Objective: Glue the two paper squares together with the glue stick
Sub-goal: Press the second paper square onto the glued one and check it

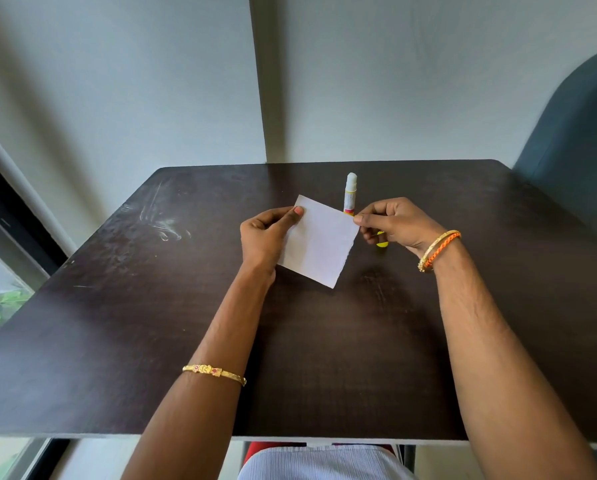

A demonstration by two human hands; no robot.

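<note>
White paper (319,239) sits pinched between my two hands above the dark table (151,323): left hand (267,233) closed on its left edge with the thumb on top, right hand (394,223) nipping the right corner. I see one sheet face only; whether both squares are stacked and already bonded I cannot tell. Its lower right edge looks rough, torn, the surface flat and clean. Behind it the glue stick (350,192) stands upright, uncapped, a yellow cap (382,243) under my right hand. I judge pressing and recapping remain
</note>
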